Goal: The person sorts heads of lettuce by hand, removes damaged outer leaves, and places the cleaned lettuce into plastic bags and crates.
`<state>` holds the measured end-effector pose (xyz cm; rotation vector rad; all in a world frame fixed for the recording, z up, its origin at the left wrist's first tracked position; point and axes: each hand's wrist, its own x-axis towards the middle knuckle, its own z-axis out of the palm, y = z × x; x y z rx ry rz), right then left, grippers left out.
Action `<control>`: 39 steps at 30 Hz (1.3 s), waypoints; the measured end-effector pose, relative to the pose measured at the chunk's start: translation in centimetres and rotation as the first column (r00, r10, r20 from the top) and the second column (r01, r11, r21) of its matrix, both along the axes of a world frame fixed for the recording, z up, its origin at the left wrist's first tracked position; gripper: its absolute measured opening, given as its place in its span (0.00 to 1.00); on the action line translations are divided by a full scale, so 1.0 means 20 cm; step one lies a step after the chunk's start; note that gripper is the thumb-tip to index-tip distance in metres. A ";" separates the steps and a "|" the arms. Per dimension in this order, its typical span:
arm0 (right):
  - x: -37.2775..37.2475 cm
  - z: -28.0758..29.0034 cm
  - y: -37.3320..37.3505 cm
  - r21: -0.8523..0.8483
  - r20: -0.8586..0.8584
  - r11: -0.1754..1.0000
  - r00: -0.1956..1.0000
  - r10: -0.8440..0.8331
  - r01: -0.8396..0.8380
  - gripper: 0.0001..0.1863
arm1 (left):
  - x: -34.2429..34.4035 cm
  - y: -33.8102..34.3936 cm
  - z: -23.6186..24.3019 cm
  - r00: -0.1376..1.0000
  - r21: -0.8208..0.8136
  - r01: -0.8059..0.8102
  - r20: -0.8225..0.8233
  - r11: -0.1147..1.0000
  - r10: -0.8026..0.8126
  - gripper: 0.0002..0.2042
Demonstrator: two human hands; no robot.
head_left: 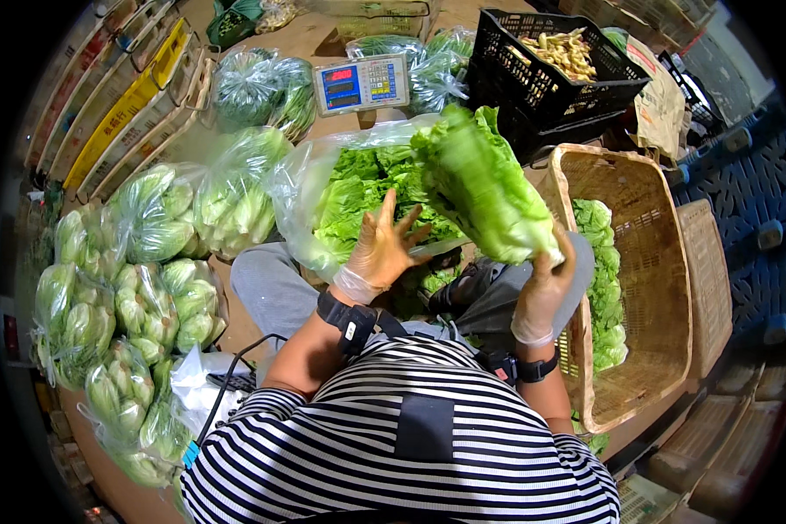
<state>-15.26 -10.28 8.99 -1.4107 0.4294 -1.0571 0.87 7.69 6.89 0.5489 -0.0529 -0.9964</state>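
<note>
My right hand (541, 293), in a clear glove, is closed around the pale base of a large head of green leaf lettuce (485, 188). The lettuce is raised and tilted, its leafy end pointing up and left, and is slightly blurred by motion. My left hand (380, 249), gloved too, has its fingers spread and holds nothing; it is over the near side of an open clear plastic bag (295, 179). Inside the bag lies more lettuce (349, 192). The held lettuce partly covers the bag's right side.
At my right stands a tan plastic crate (642, 367) with lettuce heads (607, 288) along its left side. Filled bags of greens (153, 214) crowd the left. Beyond the open bag are a digital scale (361, 86) and stacked black crates (533, 92) holding a pale root-like vegetable (563, 54).
</note>
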 end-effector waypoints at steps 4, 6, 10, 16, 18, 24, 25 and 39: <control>0.00 -0.02 0.06 -0.809 -0.158 0.577 0.987 -0.026 -0.115 0.23 | -0.05 -0.06 0.01 0.970 -0.371 0.243 0.078 0.896 -0.230 0.53; 0.01 0.00 0.11 -0.891 -0.298 0.360 0.955 -0.003 -0.277 0.22 | -0.04 -0.11 -0.01 0.992 -0.346 0.097 -0.042 0.933 -0.119 0.47; -0.02 0.05 0.13 -0.814 -0.461 0.353 0.883 0.092 -0.462 0.17 | -0.01 -0.08 -0.11 0.985 -0.212 0.032 -0.162 0.977 -0.067 0.26; -0.07 0.07 0.04 -0.604 -0.320 0.748 0.943 0.089 -0.276 0.13 | 0.02 -0.02 -0.22 0.982 -0.195 0.112 -0.126 0.974 -0.138 0.24; -0.04 0.12 0.02 -0.579 -0.289 0.795 0.957 0.006 -0.180 0.15 | 0.03 -0.01 -0.23 0.969 -0.200 0.170 -0.145 0.965 -0.201 0.24; 0.06 0.32 -0.06 -0.655 -0.238 0.742 0.971 -0.023 -0.143 0.20 | 0.04 0.06 -0.24 0.968 -0.110 0.236 0.117 0.965 -0.223 0.26; 0.07 0.34 -0.07 -0.643 -0.225 0.754 0.974 -0.019 -0.134 0.20 | 0.03 0.07 -0.23 0.958 -0.163 0.287 0.038 0.944 -0.285 0.29; 0.24 0.46 -0.22 -0.665 -0.536 0.473 0.811 0.235 -0.578 0.07 | -0.08 0.08 -0.07 0.946 -0.068 0.317 0.090 0.946 -0.311 0.41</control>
